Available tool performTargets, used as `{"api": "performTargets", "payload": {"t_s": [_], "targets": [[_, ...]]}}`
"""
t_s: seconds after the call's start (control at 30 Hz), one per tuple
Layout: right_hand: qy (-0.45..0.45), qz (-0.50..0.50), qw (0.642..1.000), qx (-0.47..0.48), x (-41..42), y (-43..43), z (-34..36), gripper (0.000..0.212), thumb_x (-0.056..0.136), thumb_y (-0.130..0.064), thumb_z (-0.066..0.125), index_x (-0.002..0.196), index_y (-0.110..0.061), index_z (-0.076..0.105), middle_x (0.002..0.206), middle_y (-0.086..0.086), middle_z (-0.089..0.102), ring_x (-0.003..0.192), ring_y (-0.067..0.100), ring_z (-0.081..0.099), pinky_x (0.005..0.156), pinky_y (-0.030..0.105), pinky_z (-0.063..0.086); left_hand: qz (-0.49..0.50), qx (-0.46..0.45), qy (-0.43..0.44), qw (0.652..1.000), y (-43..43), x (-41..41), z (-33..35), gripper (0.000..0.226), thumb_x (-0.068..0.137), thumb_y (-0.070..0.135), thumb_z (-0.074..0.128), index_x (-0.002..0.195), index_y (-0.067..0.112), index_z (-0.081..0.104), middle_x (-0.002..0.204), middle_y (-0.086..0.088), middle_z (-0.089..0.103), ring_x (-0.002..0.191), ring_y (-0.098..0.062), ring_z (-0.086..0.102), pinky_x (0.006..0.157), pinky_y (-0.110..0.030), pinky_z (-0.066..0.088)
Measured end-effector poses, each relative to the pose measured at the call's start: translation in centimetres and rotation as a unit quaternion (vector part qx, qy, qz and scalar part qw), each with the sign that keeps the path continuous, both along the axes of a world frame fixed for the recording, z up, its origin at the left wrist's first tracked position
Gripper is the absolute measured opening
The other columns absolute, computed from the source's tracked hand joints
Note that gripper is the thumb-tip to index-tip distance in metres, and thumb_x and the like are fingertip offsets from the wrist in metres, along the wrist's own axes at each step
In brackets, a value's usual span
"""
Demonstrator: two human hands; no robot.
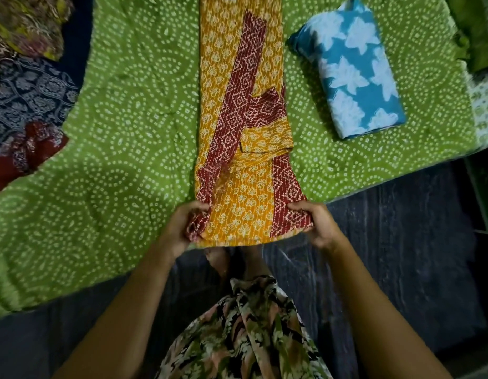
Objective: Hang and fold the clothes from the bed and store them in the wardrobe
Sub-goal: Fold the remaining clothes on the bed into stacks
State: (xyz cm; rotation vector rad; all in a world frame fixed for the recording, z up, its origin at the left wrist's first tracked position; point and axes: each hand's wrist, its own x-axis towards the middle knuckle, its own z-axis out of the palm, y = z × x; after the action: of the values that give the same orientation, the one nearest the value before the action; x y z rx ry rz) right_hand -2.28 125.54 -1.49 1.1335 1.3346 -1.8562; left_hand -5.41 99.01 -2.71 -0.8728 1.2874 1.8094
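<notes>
Head view: you are looking down at the bed (122, 138) with its green dotted cover.
Garment: yellow-and-maroon cloth (237, 110) is lying as a long folded strip across the bed, its near end at the edge.
Left hand (180, 225): you are pinching the near left corner.
Right hand (319, 228): you are gripping the near right corner.
Beside it: folded blue-and-white cloth (352, 72) is resting to the right, apart from it.

Across the middle, the orange garment (232, 77), laid lengthwise from near edge to far. To its left, a broad bare stretch of green bedspread (128, 119), ending at the heap of printed clothes (27, 88) on the left edge. To its right, a narrow lane before the folded blue cloth (352, 72); green bundle (477, 31) in the far right corner.
</notes>
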Motion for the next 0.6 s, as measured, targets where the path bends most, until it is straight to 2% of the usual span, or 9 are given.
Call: {"api": "performTargets", "payload": {"t_s": [0.07,0.13,0.2,0.23,0.33,0.4,0.47,0.53,0.6], "targets": [[0.010,-0.012,1.000,-0.025,-2.9,0.2,0.6,0.024,0.073,-0.013,0.063,0.095,-0.007,0.061,0.087,0.002,0.066,0.079,0.014,0.061,0.082,0.030,0.045,0.039,0.077,0.032,0.996,0.1,-2.8,0.5,0.039,0.050,0.037,0.082,0.073,0.009,0.067,0.068,-0.006,0.065,0.059,-0.019,0.062,0.046,-0.021,0.051],[0.005,-0.051,0.996,-0.071,-5.7,0.1,0.5,0.022,0.072,-0.013,0.064,0.092,-0.006,0.057,0.078,0.003,0.068,0.068,0.016,0.064,0.068,0.027,0.051,0.101,0.080,0.020,0.991,1.2,-5.7,0.7,0.025,0.050,0.037,0.075,0.060,0.015,0.071,0.068,-0.001,0.069,0.061,-0.015,0.066,0.052,-0.024,0.055],[0.005,-0.124,0.988,-0.090,-8.4,0.0,-0.1,0.010,0.084,-0.014,0.055,0.088,-0.006,0.055,0.068,0.005,0.065,0.057,0.016,0.060,0.052,0.023,0.054,0.150,0.049,-0.006,0.987,2.8,-8.9,0.1,0.025,0.083,0.037,0.054,0.081,0.016,0.068,0.081,-0.002,0.066,0.073,-0.015,0.064,0.061,-0.027,0.054],[0.005,-0.173,0.980,-0.095,-9.9,0.2,-0.4,0.016,0.089,-0.020,0.048,0.090,-0.007,0.057,0.067,0.008,0.065,0.055,0.018,0.059,0.050,0.024,0.055,0.149,0.042,-0.012,0.988,3.5,-10.5,-0.4,0.034,0.094,0.037,0.038,0.092,0.013,0.062,0.090,-0.005,0.064,0.082,-0.018,0.061,0.069,-0.030,0.051],[0.028,-0.263,0.957,-0.117,-13.0,0.3,-1.5,0.047,0.095,-0.040,0.036,0.105,-0.001,0.059,0.090,0.023,0.068,0.082,0.032,0.066,0.077,0.039,0.058,0.087,0.000,0.034,0.996,5.0,-13.4,-1.6,0.045,0.099,0.044,0.024,0.099,0.013,0.057,0.103,-0.009,0.063,0.095,-0.021,0.059,0.078,-0.033,0.045],[0.088,-0.210,0.974,-0.006,-14.4,-0.6,-2.2,0.037,0.095,-0.035,0.042,0.095,-0.005,0.063,0.088,0.015,0.069,0.084,0.029,0.065,0.079,0.039,0.055,0.037,-0.127,0.146,0.980,5.4,-14.2,-2.9,0.034,0.099,0.036,0.037,0.093,0.012,0.060,0.089,-0.003,0.063,0.078,-0.011,0.058,0.065,-0.027,0.044],[0.179,-0.075,0.957,0.214,-15.2,-1.6,-2.7,0.014,0.092,-0.017,0.054,0.090,-0.008,0.064,0.083,0.005,0.066,0.075,0.017,0.060,0.073,0.029,0.052,-0.020,-0.308,0.303,0.902,5.0,-14.4,-3.9,0.020,0.093,0.021,0.053,0.093,0.003,0.062,0.079,0.000,0.060,0.067,-0.004,0.054,0.061,-0.025,0.045],[0.286,0.125,0.859,0.407,-15.1,-2.5,-3.4,0.013,0.088,-0.003,0.058,0.099,-0.002,0.064,0.094,0.009,0.065,0.082,0.017,0.060,0.075,0.023,0.052,-0.127,-0.437,0.420,0.785,4.4,-14.1,-5.3,0.019,0.085,0.014,0.056,0.097,0.001,0.064,0.092,-0.012,0.061,0.079,-0.017,0.060,0.073,-0.032,0.049],[0.362,0.286,0.739,0.492,-14.7,-3.0,-5.0,0.016,0.087,-0.003,0.058,0.101,0.000,0.065,0.102,0.015,0.065,0.094,0.025,0.059,0.084,0.031,0.050,-0.250,-0.480,0.466,0.700,4.2,-13.4,-6.4,0.026,0.085,0.011,0.055,0.108,0.003,0.063,0.118,-0.019,0.057,0.104,-0.029,0.057,0.092,-0.038,0.047]]}}
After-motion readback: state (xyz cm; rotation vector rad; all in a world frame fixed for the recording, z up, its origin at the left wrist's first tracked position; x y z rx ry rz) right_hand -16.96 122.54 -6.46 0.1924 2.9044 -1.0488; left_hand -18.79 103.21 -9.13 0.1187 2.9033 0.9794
